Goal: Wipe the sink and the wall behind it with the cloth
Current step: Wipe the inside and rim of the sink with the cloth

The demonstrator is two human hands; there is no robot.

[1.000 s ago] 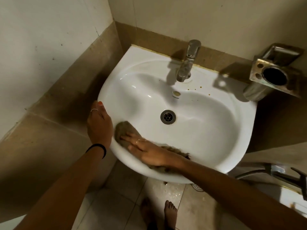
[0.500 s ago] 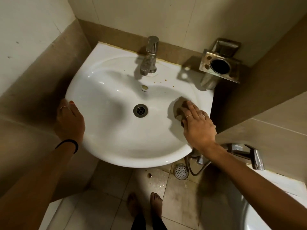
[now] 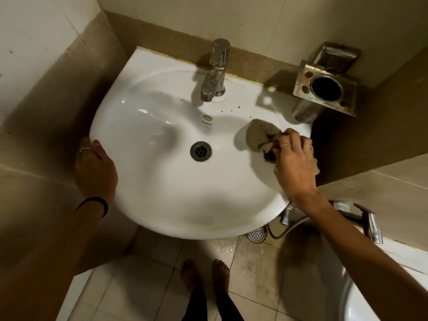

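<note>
A white sink (image 3: 162, 188) hangs in a tiled corner, with a chrome tap (image 3: 215, 70) at its back and a drain (image 3: 200, 151) in the middle. My right hand (image 3: 294, 167) grips a bunched beige cloth (image 3: 260, 134) on the right inner slope of the basin, near some brown specks on the rim. My left hand (image 3: 96, 169) rests on the sink's left rim, thumb on top. The wall behind the sink (image 3: 243, 22) is cream tile above a brown band.
A steel toothbrush holder (image 3: 324, 89) juts from the wall over the sink's back right corner. Below right are a second tap (image 3: 361, 218) with a hose and a white bowl (image 3: 379, 302). My bare feet (image 3: 203, 274) stand on the tiled floor near a floor drain (image 3: 256, 235).
My right hand swept the cloth from the basin's front left across to its right side, and now bunches it a little higher. My left hand stayed on the left rim.
</note>
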